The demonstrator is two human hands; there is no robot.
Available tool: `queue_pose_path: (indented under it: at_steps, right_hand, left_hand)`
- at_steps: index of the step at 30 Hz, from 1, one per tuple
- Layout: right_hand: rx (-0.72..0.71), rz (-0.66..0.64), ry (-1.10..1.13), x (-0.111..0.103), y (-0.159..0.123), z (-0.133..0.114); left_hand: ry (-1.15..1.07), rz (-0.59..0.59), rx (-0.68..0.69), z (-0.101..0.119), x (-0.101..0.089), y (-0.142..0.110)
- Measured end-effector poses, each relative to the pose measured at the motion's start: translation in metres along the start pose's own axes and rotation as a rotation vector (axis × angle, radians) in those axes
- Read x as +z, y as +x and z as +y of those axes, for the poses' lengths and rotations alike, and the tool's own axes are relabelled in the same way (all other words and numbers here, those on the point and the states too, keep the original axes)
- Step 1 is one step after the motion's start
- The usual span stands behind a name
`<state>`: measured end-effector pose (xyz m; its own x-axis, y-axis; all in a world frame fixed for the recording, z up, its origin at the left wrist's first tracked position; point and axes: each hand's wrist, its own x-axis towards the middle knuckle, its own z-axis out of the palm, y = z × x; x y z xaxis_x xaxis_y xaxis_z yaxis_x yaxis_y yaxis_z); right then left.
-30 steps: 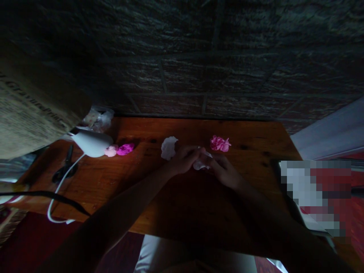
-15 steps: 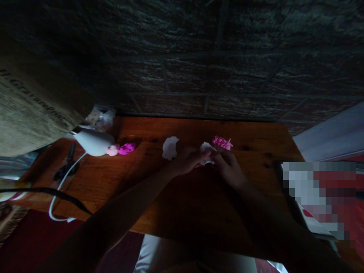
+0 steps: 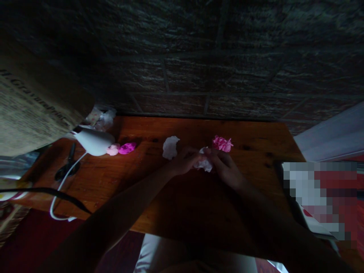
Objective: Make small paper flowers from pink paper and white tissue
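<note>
Between my two hands is a crumpled whitish piece [image 3: 204,163], thin and ragged at its edge; whether it is clay or paper I cannot tell. My left hand [image 3: 186,161] pinches it from the left. Fingers of my right hand [image 3: 226,168] close on its upper right side. Just beyond the right hand lies a ruffled pink clump [image 3: 222,143], flower-like. A flat, ragged white piece [image 3: 170,147] rests on the wooden table [image 3: 182,204] to the left of my left hand.
On the left, a magenta lump [image 3: 127,148] and a pale pink lump [image 3: 113,149] touch the white lamp-like base [image 3: 96,142], whose cable [image 3: 55,197] crosses near black scissors [image 3: 67,169]. Clear plastic [image 3: 104,118] lies behind. A dark-edged object [image 3: 292,201], partly blurred out, sits right.
The whitish piece has been turned and bunched between my fingers, and more of it hangs down toward me. Both hands stay nearly in place; the pink clump shows slightly more.
</note>
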<state>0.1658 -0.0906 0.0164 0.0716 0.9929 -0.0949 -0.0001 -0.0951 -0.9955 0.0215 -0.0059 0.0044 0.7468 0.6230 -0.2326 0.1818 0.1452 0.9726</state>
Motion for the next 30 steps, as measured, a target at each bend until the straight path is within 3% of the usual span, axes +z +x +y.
queue_pose_path:
  at_steps: [7, 13, 20, 25, 30]
  right_hand:
    - [-0.062, -0.016, 0.029, -0.003, 0.000, 0.004]
    - [-0.132, 0.039, 0.027, -0.004, -0.001, 0.006]
    - [-0.123, 0.072, -0.002, -0.003, 0.003, -0.001]
    - [-0.114, -0.017, -0.069, -0.002, 0.002, -0.002]
    - [-0.101, -0.027, -0.077, -0.003, 0.000, 0.004]
  left_hand:
    - [-0.090, -0.172, 0.122, -0.009, 0.001, 0.005]
    - [-0.003, -0.262, 0.121, 0.001, 0.001, 0.001]
    - [0.009, -0.106, 0.104, 0.000, 0.003, 0.003]
    - [0.062, -0.063, 0.115, 0.002, 0.004, 0.000]
    - [0.081, -0.057, 0.133, 0.002, 0.004, -0.002]
